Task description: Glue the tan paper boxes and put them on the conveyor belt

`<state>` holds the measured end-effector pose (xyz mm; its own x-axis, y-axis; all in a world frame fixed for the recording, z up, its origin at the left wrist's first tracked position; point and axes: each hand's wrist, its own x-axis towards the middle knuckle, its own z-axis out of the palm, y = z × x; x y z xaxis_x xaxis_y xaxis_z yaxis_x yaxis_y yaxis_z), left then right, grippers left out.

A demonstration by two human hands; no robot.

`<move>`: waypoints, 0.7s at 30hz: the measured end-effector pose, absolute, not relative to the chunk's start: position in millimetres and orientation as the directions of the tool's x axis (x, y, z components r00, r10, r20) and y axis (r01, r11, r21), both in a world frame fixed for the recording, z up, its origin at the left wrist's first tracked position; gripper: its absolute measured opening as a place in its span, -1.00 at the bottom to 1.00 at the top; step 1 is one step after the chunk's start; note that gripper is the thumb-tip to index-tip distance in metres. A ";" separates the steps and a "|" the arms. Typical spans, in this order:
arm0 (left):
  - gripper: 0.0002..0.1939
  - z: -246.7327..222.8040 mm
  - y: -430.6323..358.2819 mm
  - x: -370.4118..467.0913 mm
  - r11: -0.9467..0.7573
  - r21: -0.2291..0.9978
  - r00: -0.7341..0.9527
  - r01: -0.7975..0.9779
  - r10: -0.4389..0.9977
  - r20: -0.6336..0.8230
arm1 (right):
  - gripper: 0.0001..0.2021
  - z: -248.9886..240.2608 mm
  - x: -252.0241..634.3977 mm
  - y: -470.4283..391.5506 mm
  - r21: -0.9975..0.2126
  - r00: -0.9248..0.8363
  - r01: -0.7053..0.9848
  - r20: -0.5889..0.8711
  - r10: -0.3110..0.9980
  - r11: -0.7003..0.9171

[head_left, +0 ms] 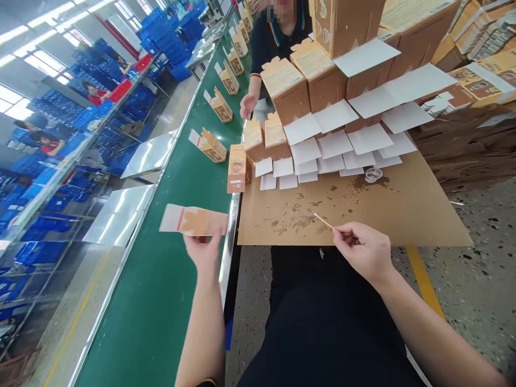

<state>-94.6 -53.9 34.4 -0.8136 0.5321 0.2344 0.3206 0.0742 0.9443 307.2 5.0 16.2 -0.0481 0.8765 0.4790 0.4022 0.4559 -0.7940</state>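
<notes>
The left hand point(202, 252) seems clamped on a blurred carton point(199, 221) near the right edge of the belt point(161, 301), while the right hand's point(365, 248) fingers pinch a swab point(324, 221) low, leaving its tip free

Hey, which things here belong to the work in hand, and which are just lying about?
Seemingly part of the work:
box, in the left hand
cotton swab, in the right hand
green belt
cardboard sheet
stacked boxes

Probably just about:
blue crates
metal tables
white bits on the floor

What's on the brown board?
Stacked boxes with white flaps, a small clear ring-shaped item, dark spots. Board surface beneath the boxes is covered; can't see it.
</notes>
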 end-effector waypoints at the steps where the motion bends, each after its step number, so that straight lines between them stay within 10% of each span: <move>1: -0.09 39.7 -54.4 -117.5 0.092 0.943 -0.847 0.319 0.474 0.240 | -0.79 16.3 307.7 7.3 -0.798 -0.041 0.395 0.480 0.877 0.455; 8: -0.18 36.9 -73.0 -177.1 0.342 0.916 -0.905 0.208 0.422 0.048 | -0.81 23.1 309.3 23.2 -0.816 -0.037 0.385 0.454 0.890 0.432; 13: -0.29 24.8 -102.2 -144.6 0.291 0.877 -0.920 0.383 0.202 0.335 | -0.80 18.8 357.0 29.6 -0.796 0.115 0.514 0.433 0.894 0.320; 17: -0.46 51.9 -34.9 -125.5 0.184 0.827 -0.773 0.531 0.505 0.384 | -0.81 22.2 397.6 53.4 -0.724 0.201 0.645 0.472 0.858 0.247; 21: -0.21 91.1 87.6 -102.6 0.270 0.640 -0.531 0.720 0.808 0.257 | -0.91 43.0 409.6 87.3 -0.636 0.126 0.761 0.345 0.930 0.133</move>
<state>-102.6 87.6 91.1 -0.5310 0.8075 0.2567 0.7197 0.2698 0.6397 409.6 87.3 43.0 0.1259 0.9303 0.3446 0.7605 0.1325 -0.6356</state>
